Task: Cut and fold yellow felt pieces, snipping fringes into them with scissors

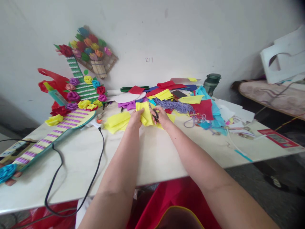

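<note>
My left hand [136, 118] is closed on a folded piece of yellow crepe paper [144, 112], its thumb lying over the left edge. In my right hand [162, 117] is a pair of scissors [155, 115] with dark handles, its blades up against the right side of that yellow piece. How far the blades are apart is too small to tell. More yellow paper [117, 121] lies flat on the table, left of my left hand. A bundle of purple yarn [175, 105] sits just behind my right hand.
Sheets of red paper [205, 109] and other colours heap along the wall, near a dark green bottle [211, 83]. On the left stand a decorated board with paper flowers [82, 90] and a glue bottle [56, 95]. A black cable [103, 149] loops over the table's front edge.
</note>
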Demonstrator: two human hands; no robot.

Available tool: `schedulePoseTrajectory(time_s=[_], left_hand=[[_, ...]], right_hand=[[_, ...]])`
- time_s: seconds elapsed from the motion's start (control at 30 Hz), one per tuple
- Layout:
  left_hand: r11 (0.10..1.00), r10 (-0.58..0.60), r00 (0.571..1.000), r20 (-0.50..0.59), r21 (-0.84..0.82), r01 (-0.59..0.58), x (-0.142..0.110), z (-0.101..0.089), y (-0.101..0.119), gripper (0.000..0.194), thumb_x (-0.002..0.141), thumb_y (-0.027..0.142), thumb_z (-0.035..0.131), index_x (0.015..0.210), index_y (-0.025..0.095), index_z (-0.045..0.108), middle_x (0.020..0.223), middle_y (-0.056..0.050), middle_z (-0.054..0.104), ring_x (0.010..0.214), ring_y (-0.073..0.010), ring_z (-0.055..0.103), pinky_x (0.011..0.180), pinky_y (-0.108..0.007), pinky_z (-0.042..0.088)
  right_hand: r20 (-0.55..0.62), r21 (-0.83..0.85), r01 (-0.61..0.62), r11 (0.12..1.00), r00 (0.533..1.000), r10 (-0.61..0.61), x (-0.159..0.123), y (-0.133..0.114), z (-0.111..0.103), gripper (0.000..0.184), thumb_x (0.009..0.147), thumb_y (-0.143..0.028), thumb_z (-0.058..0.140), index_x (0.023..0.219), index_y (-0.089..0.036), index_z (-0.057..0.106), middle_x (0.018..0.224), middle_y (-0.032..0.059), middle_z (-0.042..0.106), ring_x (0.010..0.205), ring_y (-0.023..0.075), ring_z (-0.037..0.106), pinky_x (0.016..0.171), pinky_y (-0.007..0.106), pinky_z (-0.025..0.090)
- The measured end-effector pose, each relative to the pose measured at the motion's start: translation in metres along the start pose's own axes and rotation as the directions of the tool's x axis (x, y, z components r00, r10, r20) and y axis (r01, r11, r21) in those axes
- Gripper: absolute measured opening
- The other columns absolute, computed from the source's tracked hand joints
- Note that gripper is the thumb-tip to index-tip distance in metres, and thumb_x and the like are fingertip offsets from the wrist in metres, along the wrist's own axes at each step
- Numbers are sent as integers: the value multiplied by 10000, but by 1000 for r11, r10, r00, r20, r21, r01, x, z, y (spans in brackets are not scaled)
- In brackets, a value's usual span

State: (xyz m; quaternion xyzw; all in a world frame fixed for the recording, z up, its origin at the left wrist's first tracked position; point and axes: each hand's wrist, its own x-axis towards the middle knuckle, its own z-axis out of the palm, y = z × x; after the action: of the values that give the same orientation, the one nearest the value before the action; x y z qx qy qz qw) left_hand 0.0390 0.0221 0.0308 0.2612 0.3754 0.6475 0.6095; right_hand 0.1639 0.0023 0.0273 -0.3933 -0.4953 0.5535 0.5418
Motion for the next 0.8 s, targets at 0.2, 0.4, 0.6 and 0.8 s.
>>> schedulePoseTrajectory(time_s=[0.2, 0.4, 0.6, 0.8], left_hand=[[1000, -1, 1000, 19, -4, 1, 0, 0, 0, 105, 751, 58, 568, 822, 112, 623, 715, -93, 683, 875, -239, 673, 837, -366, 536], [1000, 4, 1000, 0, -12, -4, -1, 0, 1, 101, 739, 47, 576, 802, 112, 620, 733, -99, 686, 900, -246, 668, 859, -375, 526], [1000, 4, 1000, -1, -19, -4, 0, 1, 1, 99, 742, 47, 571, 807, 102, 621, 716, -98, 685, 876, -242, 674, 852, -372, 529], [1000, 10, 1000, 20, -19, -10, 0, 0, 1, 132, 751, 49, 553, 850, 94, 627, 704, -93, 689, 869, -244, 676, 849, -377, 532]], right_hand=[[-3, 0, 16, 1000, 1000, -16, 0, 0, 0, 390, 673, -412, 723, 837, -216, 428, 403, -104, 493, 298, 63, 392, 290, 162, 311], [-8, -11, 27, 1000, 1000, -27, 1, 1, 0, 380, 675, -405, 714, 831, -216, 424, 407, -109, 483, 294, 59, 378, 292, 162, 287], [-8, -33, 60, 998, 998, -60, 2, 2, 0, 402, 662, -404, 729, 841, -217, 421, 401, -113, 491, 272, 55, 362, 284, 164, 261], [15, -5, 26, 1000, 1000, -25, 3, 3, -1, 371, 683, -415, 712, 828, -218, 433, 414, -105, 500, 289, 63, 392, 292, 168, 300]])
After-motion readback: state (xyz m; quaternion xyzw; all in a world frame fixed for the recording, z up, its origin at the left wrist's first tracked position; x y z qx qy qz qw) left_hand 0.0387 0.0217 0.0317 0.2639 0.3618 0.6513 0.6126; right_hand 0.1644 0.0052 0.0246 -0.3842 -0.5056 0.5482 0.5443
